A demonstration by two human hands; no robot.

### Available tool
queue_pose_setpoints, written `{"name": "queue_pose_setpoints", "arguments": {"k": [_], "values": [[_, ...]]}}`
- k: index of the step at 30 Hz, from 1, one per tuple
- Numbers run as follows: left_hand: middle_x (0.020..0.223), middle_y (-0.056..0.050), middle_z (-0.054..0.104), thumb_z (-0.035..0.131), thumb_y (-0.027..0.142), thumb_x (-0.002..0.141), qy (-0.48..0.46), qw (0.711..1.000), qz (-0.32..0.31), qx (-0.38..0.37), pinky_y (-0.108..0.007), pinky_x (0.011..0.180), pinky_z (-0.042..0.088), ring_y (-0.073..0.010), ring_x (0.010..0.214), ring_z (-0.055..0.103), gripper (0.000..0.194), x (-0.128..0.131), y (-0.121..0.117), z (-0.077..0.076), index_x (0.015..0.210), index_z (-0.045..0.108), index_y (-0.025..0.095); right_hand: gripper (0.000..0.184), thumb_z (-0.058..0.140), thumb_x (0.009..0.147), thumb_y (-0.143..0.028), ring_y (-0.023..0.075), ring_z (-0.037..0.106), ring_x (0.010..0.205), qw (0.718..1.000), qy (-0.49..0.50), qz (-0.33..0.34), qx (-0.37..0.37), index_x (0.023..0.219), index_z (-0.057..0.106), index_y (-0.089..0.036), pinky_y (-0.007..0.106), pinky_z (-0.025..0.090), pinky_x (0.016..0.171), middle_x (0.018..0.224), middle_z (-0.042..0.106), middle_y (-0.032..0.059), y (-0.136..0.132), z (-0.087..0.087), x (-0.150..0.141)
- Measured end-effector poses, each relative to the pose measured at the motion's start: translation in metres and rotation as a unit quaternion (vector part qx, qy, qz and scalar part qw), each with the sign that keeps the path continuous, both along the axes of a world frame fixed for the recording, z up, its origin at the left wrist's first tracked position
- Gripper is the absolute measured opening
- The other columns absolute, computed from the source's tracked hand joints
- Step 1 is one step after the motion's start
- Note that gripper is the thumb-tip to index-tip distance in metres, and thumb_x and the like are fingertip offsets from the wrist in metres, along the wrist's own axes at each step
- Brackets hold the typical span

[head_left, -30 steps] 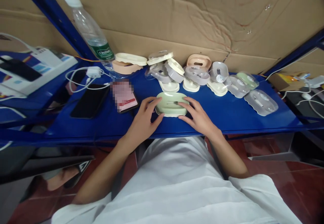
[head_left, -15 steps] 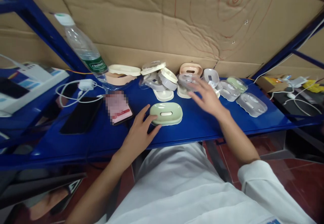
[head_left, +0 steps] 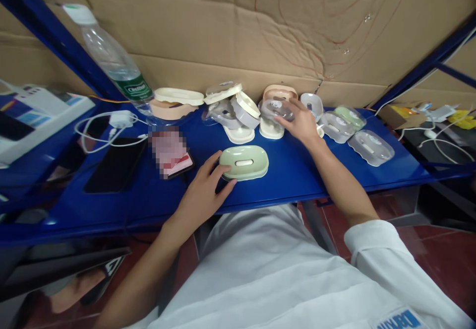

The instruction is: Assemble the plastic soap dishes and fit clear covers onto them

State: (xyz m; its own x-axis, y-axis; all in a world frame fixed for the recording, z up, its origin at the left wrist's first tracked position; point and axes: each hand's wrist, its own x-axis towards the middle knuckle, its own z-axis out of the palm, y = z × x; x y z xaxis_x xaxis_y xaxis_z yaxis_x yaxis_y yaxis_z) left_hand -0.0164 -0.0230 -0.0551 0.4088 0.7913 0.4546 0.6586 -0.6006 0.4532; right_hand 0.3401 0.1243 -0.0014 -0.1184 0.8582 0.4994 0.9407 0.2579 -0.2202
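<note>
Reaching with our right hand, we have thumb and fingers half curled around the right end of a gray dish at one o'clock; whether they grip it firmly, we cannot tell. Our left hand is loosely open, fingers spread and bent, fingertips against the left end of the green dish, which lies flat on the blue table in front of us and serves as our clock center. The gray dish sits over a cream dish, with a peach dish just behind and a heap of cream and gray ones toward twelve. A phone lies at nine o'clock and a bottle leans at ten. In our judgement, pinching the gray dish low on its sides, rather than by its clear, slippery-looking cover, gives us the surest hold. A straight lift should spare the peach and cream neighbors a knock, whereas dragging could tip them. A light left touch is enough to steady the green dish; pressing hard on its rim might tilt or slide it.
</note>
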Motion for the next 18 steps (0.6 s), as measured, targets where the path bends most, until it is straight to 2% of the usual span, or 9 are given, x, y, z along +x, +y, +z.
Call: {"name": "queue_pose_setpoints", "arguments": {"k": [4,7,10,12,14,18], "values": [[0.167,-0.02,0.051,0.061,0.037,0.109,-0.002,1.0,0.0,-0.006,-0.054,0.127,0.049,-0.0341,0.154,0.055,0.027,0.0,-0.001,0.001,0.129,0.065,0.019,0.076,0.047,0.107,-0.078,0.035,0.058,0.15,0.998,0.013,0.028,0.049,0.151,0.065,-0.019,0.053,0.047,0.128,0.161,0.062,0.0161,-0.023,0.022,0.002],[0.169,-0.018,0.05,0.059,0.037,0.11,-0.011,1.0,-0.003,-0.028,-0.055,0.128,0.048,-0.0333,0.156,0.053,0.038,0.0,-0.002,0.001,0.144,0.059,0.021,0.077,0.044,0.106,-0.08,0.0381,0.054,0.154,0.994,0.02,0.094,0.056,0.155,0.062,-0.024,0.061,0.043,0.13,0.163,0.06,0.0132,-0.057,0.03,-0.009],[0.172,-0.017,0.048,0.059,0.04,0.11,-0.036,0.998,-0.001,-0.05,-0.052,0.129,0.047,-0.0316,0.158,0.05,0.067,0.0,-0.002,0.001,0.169,0.033,0.023,0.08,0.048,0.102,-0.083,0.0428,0.049,0.158,0.982,0.019,0.185,0.021,0.157,0.061,-0.026,0.068,0.04,0.13,0.167,0.055,0.0129,-0.091,0.02,-0.031],[0.175,-0.018,0.044,0.059,0.044,0.11,-0.049,0.997,0.005,-0.061,-0.049,0.126,0.05,-0.0315,0.158,0.051,0.081,-0.001,-0.001,0.0,0.176,0.017,0.023,0.076,0.053,0.101,-0.079,0.0416,0.048,0.158,0.966,0.007,0.255,-0.037,0.156,0.063,-0.027,0.065,0.041,0.131,0.169,0.053,0.0122,-0.104,0.008,-0.049],[0.177,-0.017,0.041,0.059,0.047,0.11,-0.053,0.996,0.013,-0.067,-0.047,0.124,0.052,-0.0317,0.157,0.052,0.084,-0.002,0.0,-0.001,0.177,0.015,0.024,0.069,0.055,0.103,-0.073,0.0385,0.048,0.159,0.947,-0.003,0.306,-0.096,0.155,0.063,-0.029,0.06,0.042,0.132,0.171,0.051,0.0107,-0.108,-0.002,-0.062],[0.173,-0.015,0.048,0.057,0.046,0.11,-0.049,0.997,0.027,-0.061,-0.048,0.126,0.051,-0.0308,0.156,0.053,0.072,-0.004,0.002,-0.001,0.173,0.029,0.023,0.065,0.052,0.107,-0.066,0.0333,0.048,0.16,0.93,0.019,0.339,-0.142,0.158,0.058,-0.027,0.056,0.043,0.131,0.174,0.047,0.0109,-0.1,-0.013,-0.067]]}}
